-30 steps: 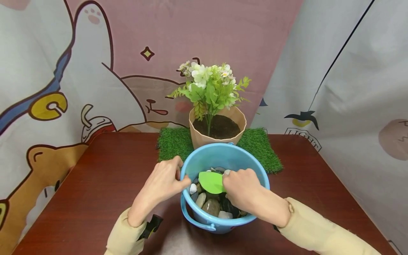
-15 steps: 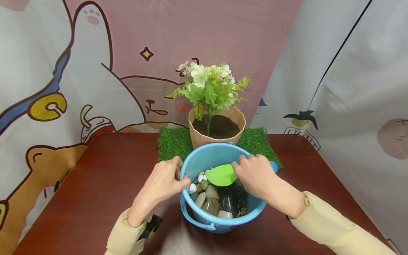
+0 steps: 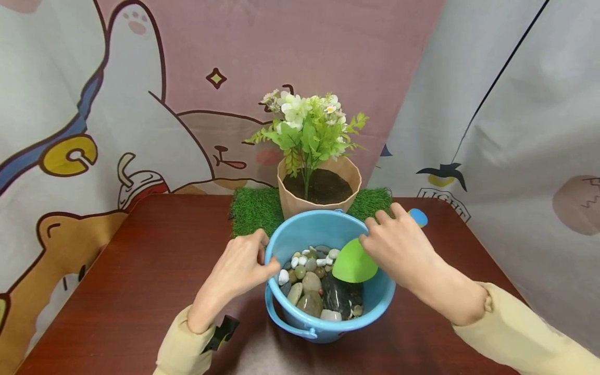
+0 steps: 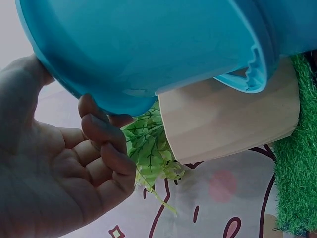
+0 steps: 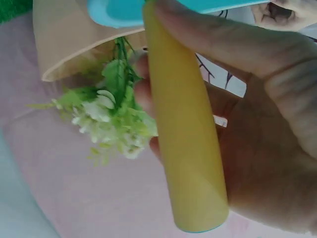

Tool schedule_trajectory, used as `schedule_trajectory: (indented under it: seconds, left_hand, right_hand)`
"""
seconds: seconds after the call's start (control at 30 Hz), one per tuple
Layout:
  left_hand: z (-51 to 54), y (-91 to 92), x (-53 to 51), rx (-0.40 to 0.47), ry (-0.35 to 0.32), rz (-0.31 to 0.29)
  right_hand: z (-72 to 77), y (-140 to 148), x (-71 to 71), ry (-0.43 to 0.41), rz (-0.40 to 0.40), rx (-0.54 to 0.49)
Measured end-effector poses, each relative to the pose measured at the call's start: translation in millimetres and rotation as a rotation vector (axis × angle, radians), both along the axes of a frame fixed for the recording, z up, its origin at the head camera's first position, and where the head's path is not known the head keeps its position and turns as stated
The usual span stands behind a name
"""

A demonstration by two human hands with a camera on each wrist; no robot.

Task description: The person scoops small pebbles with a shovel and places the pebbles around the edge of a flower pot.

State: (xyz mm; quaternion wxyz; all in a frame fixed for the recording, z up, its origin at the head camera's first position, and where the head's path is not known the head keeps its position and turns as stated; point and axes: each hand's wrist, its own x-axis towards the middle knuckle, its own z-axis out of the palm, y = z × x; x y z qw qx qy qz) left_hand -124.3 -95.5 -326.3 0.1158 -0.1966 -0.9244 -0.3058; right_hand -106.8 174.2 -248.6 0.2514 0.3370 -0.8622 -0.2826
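Observation:
A light-blue bucket [image 3: 319,229] stands on the table with wet pebbles [image 3: 311,284] of several sizes and colours inside. My left hand [image 3: 246,265] pinches its left rim, and the left wrist view shows the other fingers curled beside the wall. In my right hand [image 3: 398,247] is a toy trowel, gripped by its yellow handle [image 5: 185,144]. Its green blade [image 3: 354,263] points down into the bucket near the right wall, above the stones. The blue end [image 3: 418,217] of the handle sticks out past the hand. I cannot tell whether the blade carries stones.
Right behind the bucket, a beige pot [image 3: 300,204] with dark soil holds white flowers [image 3: 296,110] and green leaves. It stands on a green grass mat [image 3: 258,208]. The brown table [image 3: 178,260] ends at a printed cloth backdrop [image 3: 356,52].
My right hand has moved right and upward with the trowel, from the middle of the bucket to above its right rim. More pebbles show now. The left hand and bucket have stayed put.

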Motion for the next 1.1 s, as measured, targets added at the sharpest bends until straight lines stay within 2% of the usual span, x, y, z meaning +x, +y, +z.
schedule_trajectory:
  seconds: [0.2, 0.4, 0.5, 0.9, 1.1]
  left_hand:
    - [-0.3, -0.2, -0.5, -0.001, 0.001, 0.004]
    - [-1.1, -0.7, -0.8, 0.002, -0.003, 0.002]
    - [-1.4, -0.9, -0.7, 0.004, -0.002, 0.001]
    - [-1.9, -0.7, -1.5, 0.012, 0.002, -0.008]
    - [-1.5, -0.8, -1.6, 0.006, 0.004, -0.005]
  right_hand:
    - [-4.0, -7.8, 5.6, 0.045, -0.009, 0.045]
    - [-11.4, -15.8, 5.3, 0.037, -0.035, 0.109]
    - [-14.1, -15.4, 1.3, 0.001, -0.012, 0.135]
    - [-14.9, 1.4, -33.8, -0.182, 0.096, 0.201]
    - [-20.8, 4.9, -41.1, -0.336, 0.147, 0.153]
